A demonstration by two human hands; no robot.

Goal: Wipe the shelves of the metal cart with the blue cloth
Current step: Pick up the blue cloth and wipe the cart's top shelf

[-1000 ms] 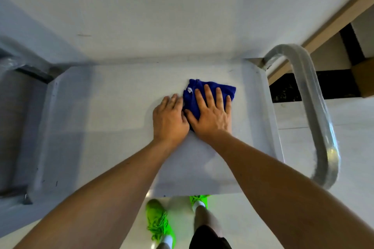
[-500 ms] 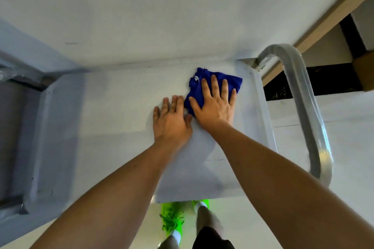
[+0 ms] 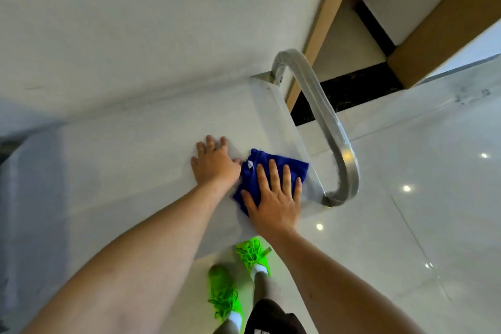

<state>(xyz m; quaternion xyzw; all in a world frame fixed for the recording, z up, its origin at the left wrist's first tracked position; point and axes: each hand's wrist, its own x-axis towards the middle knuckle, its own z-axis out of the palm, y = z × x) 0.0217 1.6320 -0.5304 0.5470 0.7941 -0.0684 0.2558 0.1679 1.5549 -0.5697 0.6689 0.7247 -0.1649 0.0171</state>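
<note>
The metal cart's top shelf [image 3: 130, 149] fills the middle of the view, pale grey and flat. A folded blue cloth [image 3: 282, 168] lies on the shelf near its right end. My right hand [image 3: 273, 198] presses flat on the cloth, fingers spread and pointing away from me. My left hand [image 3: 214, 164] rests flat on the bare shelf just left of the cloth, its thumb side touching the cloth's edge. The cart's curved steel handle [image 3: 325, 122] arches over the right end, close to the cloth.
A white wall rises behind the cart. Glossy white floor tiles [image 3: 406, 225] spread to the right, with a wooden trim and dark skirting [image 3: 352, 89] beyond. My green shoes [image 3: 238, 274] stand just below the shelf's near edge.
My right hand has slid the cloth toward the near right corner of the shelf, by the handle. The left hand followed alongside. The view has swung to the right.
</note>
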